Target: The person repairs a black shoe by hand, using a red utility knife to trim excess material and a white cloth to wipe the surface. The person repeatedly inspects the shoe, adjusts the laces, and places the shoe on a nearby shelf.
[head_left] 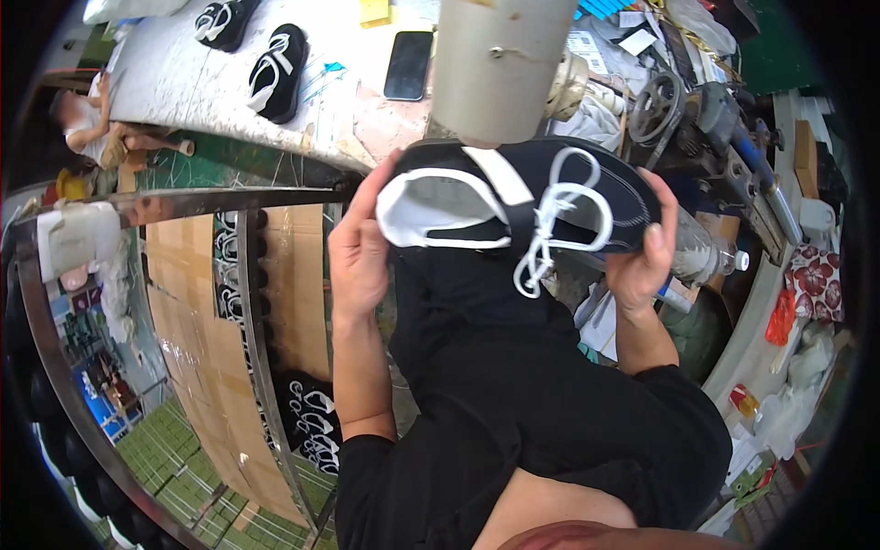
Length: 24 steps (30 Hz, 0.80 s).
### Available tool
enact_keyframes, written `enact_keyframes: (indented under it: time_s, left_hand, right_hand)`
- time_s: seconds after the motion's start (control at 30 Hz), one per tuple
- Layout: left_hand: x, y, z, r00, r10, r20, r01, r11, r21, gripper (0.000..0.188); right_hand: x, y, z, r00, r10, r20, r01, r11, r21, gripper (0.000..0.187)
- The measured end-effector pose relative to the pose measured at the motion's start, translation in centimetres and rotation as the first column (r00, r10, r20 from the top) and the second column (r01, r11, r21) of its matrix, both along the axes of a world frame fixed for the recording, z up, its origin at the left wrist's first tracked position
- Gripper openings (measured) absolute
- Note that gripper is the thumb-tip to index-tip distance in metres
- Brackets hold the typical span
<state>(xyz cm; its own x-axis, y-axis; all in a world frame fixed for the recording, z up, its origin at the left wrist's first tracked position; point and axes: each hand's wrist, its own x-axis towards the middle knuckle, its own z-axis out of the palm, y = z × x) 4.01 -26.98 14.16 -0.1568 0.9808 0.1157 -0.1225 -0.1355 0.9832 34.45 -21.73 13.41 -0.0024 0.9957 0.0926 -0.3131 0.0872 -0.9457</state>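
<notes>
Between my two hands is a black shoe [632, 197], its heel to the left and its toe to the right. My left hand [357, 252] grips the heel end, beside the white-lined opening [390, 206]. At the toe my right hand [639, 261] holds on, thumb toward me and fingers round the far side. White laces [543, 229] are tied in loose loops over the front, and a white strip [500, 176] crosses the middle. The shoe's far side lies at the lower end of a pale grey cylinder [500, 69]; whether they touch, I cannot tell.
On the white worktable [165, 73] lie a black shoe [278, 78], another black shoe [223, 23] and a phone [409, 66]. Machinery with a handwheel [656, 108] and a plastic bottle [710, 257] stand right. A metal rack [252, 321] holds shoes at left; a person [87, 128] sits beyond.
</notes>
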Motion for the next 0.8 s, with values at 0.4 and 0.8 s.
enact_keyframes:
  time_s: [0.4, 0.8]
  left_hand:
    - [3.2, 3.2, 0.6, 0.975, -0.13, 0.182, 0.122, 0.991, 0.056, 0.103]
    - [1.6, 2.3, -0.9, 0.976, -0.024, -0.215, 0.056, 0.988, 0.145, 0.079]
  right_hand:
    - [3.6, -0.5, 0.5, 0.986, -0.166, -0.012, 0.166, 0.973, 0.158, 0.073]
    - [2.6, -0.2, 2.5, 0.99, -0.01, -0.14, -0.027, 0.966, -0.259, 0.061]
